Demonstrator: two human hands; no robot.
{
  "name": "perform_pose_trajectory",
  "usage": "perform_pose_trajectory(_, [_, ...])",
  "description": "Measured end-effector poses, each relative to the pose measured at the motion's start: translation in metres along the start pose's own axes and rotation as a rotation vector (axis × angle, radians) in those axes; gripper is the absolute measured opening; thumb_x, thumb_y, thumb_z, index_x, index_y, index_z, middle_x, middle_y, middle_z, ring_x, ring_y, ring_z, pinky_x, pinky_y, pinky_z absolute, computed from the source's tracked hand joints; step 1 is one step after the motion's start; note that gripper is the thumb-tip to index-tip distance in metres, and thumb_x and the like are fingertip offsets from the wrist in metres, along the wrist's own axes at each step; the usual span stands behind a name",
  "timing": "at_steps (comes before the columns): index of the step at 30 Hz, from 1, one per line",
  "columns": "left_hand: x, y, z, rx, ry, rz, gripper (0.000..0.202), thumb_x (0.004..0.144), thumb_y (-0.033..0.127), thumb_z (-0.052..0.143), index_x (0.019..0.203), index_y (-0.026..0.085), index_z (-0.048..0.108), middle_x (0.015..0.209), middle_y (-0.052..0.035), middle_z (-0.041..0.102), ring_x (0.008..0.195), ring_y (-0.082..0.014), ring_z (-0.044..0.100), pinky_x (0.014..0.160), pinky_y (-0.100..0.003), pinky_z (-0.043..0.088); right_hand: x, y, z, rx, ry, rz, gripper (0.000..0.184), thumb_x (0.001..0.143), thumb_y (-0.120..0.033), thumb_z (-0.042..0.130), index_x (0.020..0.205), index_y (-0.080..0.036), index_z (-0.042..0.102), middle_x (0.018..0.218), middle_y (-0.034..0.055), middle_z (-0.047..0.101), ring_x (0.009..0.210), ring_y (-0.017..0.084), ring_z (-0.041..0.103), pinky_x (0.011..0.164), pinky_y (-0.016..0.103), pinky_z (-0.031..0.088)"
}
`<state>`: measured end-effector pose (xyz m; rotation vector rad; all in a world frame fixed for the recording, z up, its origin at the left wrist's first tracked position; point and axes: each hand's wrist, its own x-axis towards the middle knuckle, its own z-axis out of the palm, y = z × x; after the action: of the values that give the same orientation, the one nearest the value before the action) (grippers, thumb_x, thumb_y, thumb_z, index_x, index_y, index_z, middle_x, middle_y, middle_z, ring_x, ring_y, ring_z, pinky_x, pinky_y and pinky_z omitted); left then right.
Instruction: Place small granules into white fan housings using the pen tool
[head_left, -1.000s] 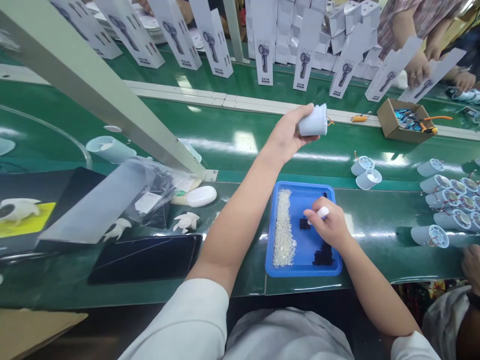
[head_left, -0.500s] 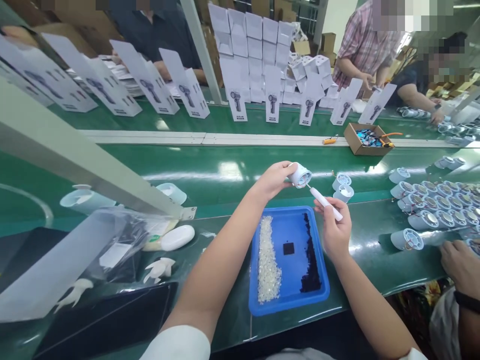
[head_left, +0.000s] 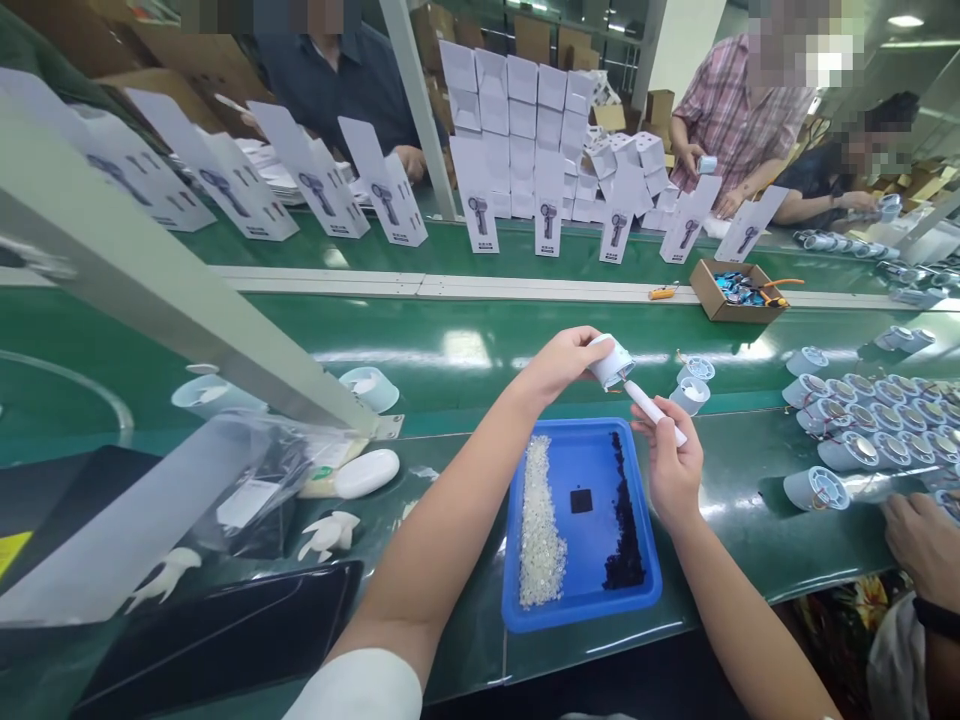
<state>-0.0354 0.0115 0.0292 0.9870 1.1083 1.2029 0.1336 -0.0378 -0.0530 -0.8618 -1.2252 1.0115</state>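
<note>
My left hand (head_left: pixel 561 362) grips a small pale blue cylindrical housing (head_left: pixel 611 362), held tilted above the green belt. My right hand (head_left: pixel 670 462) is closed around a white pen-like tool (head_left: pixel 654 410) whose tip points into the open end of the housing. Just below both hands lies a blue tray (head_left: pixel 581 590) with a strip of small clear pieces (head_left: pixel 540 520) on its left, a strip of small black pieces (head_left: pixel 622 525) on its right and one black square (head_left: pixel 580 499) in the middle.
Two more housings (head_left: pixel 691 384) stand right of my hands; several lie in rows at the right (head_left: pixel 862 415), near a co-worker's hand (head_left: pixel 919 535). A cardboard box (head_left: pixel 739 291), white cartons (head_left: pixel 547 215) and people line the far side. A slanted metal post (head_left: pixel 165 290), a plastic bag (head_left: pixel 247 480) and white parts lie left.
My right hand left the tray with the white tool and brought its tip to the housing. My left hand lowered the housing toward it. The view tilted up.
</note>
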Motion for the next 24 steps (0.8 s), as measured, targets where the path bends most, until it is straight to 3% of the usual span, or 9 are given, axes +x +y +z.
perform_pose_trajectory(10, [-0.004,0.003,0.006,0.235,0.106,0.012,0.019,0.084,0.020,0.056,0.066,0.018,0.049,0.068,0.0002,0.057,0.061,-0.0117,0.053,0.059,-0.024,0.045,-0.001,0.008,0.000,0.025,-0.008,-0.003,0.037,0.089,-0.051,0.058,0.110,-0.020,0.062,0.100,0.0101,0.074,0.094,0.022,0.071,0.087,0.043,0.057])
perform_pose_trajectory(15, [-0.014,0.011,0.012,0.256,0.071,-0.030,0.024,0.085,0.022,0.056,0.063,0.018,0.047,0.064,0.0002,0.055,0.059,-0.0123,0.053,0.056,-0.025,0.043,-0.002,0.006,0.001,0.062,-0.039,-0.015,0.040,0.088,-0.052,0.056,0.113,-0.021,0.061,0.098,0.0091,0.073,0.093,0.022,0.070,0.087,0.042,0.056])
perform_pose_trajectory(17, [-0.017,0.012,0.016,0.294,0.103,0.013,0.022,0.083,0.018,0.055,0.063,0.018,0.046,0.062,0.0008,0.053,0.057,-0.0114,0.050,0.053,-0.024,0.038,0.000,0.004,0.000,0.015,-0.043,0.002,0.041,0.088,-0.053,0.055,0.112,-0.021,0.062,0.082,0.0043,0.070,0.078,0.018,0.068,0.076,0.035,0.056])
perform_pose_trajectory(20, [-0.018,0.010,0.025,0.179,0.193,0.139,0.022,0.082,0.013,0.053,0.062,0.019,0.044,0.059,0.0029,0.048,0.055,-0.0090,0.044,0.052,-0.022,0.033,0.002,0.001,0.000,-0.172,-0.125,0.096,0.039,0.085,-0.051,0.057,0.102,-0.018,0.069,0.057,-0.0043,0.051,0.053,0.011,0.048,0.054,0.026,0.045])
perform_pose_trajectory(24, [-0.018,0.000,0.040,-0.034,0.302,0.329,0.039,0.087,0.022,0.054,0.055,0.019,0.032,0.054,0.0045,0.030,0.051,-0.0075,0.029,0.049,-0.021,0.029,0.001,-0.003,0.003,-0.289,-0.269,0.139,0.038,0.083,-0.049,0.056,0.090,-0.015,0.072,0.053,-0.0050,0.042,0.051,0.010,0.039,0.051,0.024,0.037])
